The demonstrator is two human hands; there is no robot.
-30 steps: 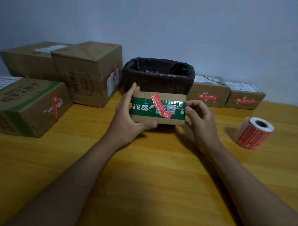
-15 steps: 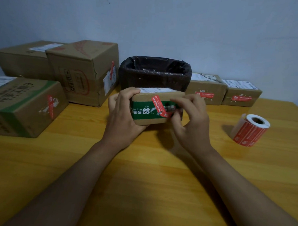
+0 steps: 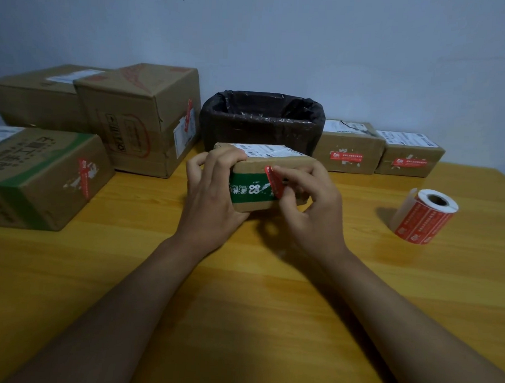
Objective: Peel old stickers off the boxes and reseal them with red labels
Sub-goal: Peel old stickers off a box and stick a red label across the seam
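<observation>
Both forearms (image 3: 142,296) bare to the frame edge, no sleeves.

Matt cardboard box (image 3: 246,204), glossy plastic bin liner (image 3: 263,119), smooth wooden table (image 3: 240,306).

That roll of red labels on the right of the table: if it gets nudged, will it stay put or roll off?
The roll of labels stands tilted, its hollow core facing up, so a light nudge would probably tip it rather than roll it. Once on its side, it may roll across the smooth table. Its loose paper tail looks floppy and might drag.
</observation>
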